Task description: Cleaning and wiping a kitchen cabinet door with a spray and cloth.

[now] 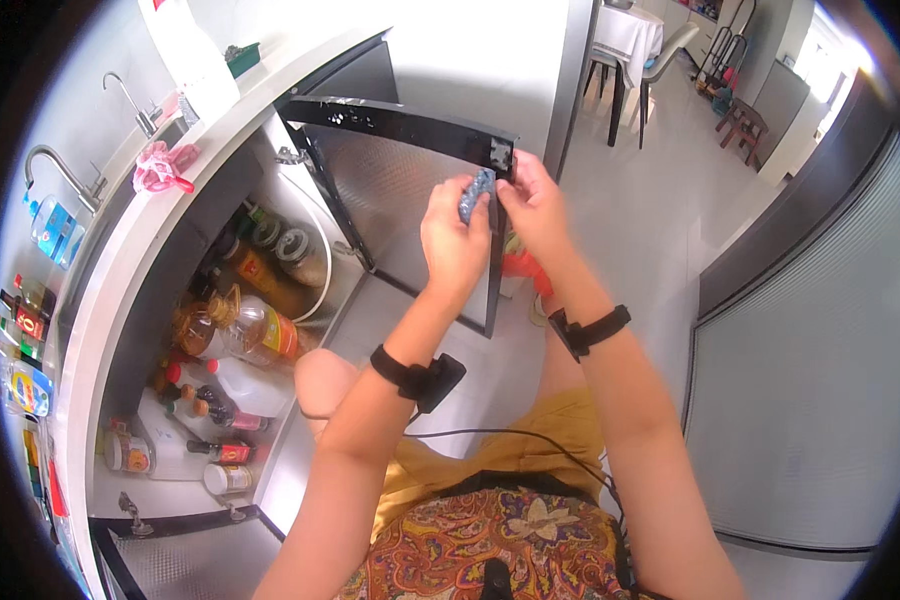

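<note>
My left hand pinches a blue-grey scrubbing pad, whose exact material I cannot tell, against the upper outer corner of an open cabinet door. My right hand grips the door's black frame at that same corner. The door has a dark frame around a textured translucent panel. White spots like suds show on its top rail, and a pale grey patch marks the corner above my hands. Behind the door's edge is a red item, partly hidden by my right arm.
Inside the cabinet stand a large oil bottle, a white jug, jars and several sauce bottles. A pink plastic bag lies on the countertop edge. Another open door is at lower left. A cable crosses my lap.
</note>
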A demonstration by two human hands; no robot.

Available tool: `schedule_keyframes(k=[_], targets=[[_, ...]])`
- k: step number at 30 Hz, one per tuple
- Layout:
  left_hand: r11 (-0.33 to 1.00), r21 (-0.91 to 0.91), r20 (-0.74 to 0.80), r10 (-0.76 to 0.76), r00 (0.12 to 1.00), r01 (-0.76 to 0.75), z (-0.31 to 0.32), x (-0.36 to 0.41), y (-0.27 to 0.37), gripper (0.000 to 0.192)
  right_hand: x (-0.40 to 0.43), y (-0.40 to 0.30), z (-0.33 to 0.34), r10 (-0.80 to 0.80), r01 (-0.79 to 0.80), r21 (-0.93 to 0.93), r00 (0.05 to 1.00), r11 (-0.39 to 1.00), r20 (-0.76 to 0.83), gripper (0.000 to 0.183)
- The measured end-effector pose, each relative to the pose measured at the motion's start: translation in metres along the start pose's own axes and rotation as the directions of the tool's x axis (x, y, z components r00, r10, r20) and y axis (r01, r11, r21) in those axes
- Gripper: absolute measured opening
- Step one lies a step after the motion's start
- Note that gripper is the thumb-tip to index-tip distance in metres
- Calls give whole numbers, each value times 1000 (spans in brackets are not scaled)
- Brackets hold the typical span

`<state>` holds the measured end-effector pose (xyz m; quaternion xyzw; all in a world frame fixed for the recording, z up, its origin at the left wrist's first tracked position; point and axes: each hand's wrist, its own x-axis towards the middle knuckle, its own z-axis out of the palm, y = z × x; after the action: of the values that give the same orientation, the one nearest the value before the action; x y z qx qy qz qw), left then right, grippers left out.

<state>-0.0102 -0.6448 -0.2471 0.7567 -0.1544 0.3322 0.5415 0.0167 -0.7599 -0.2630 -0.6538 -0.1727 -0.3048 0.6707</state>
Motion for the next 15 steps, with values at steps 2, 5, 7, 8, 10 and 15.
schedule_keyframes(k=[2,5,7,8,10,15], targets=[[976,128,38,171,984,-175,-4,3,11,16,-2,-7,-1,-16,14,-124,1000,992,-11,40],[968,168,40,183,982,-187,-8,9,15,16,-1,-11,1,-106,99,-225,994,969,-18,36],[967,155,28,202,979,-204,-9,10,21,15,-3,-19,-1,-60,70,-180,997,981,58,28],[965,142,18,221,975,-221,-9,10,23,15,-5,-23,1,-59,68,-179,997,981,59,28],[945,175,-5,283,959,-278,-10,15,22,14,-11,-29,6,-125,130,-294,991,947,39,22],[894,161,-85,434,897,-418,-12,26,35,14,-13,-32,13,-260,242,-396,966,886,10,26]])
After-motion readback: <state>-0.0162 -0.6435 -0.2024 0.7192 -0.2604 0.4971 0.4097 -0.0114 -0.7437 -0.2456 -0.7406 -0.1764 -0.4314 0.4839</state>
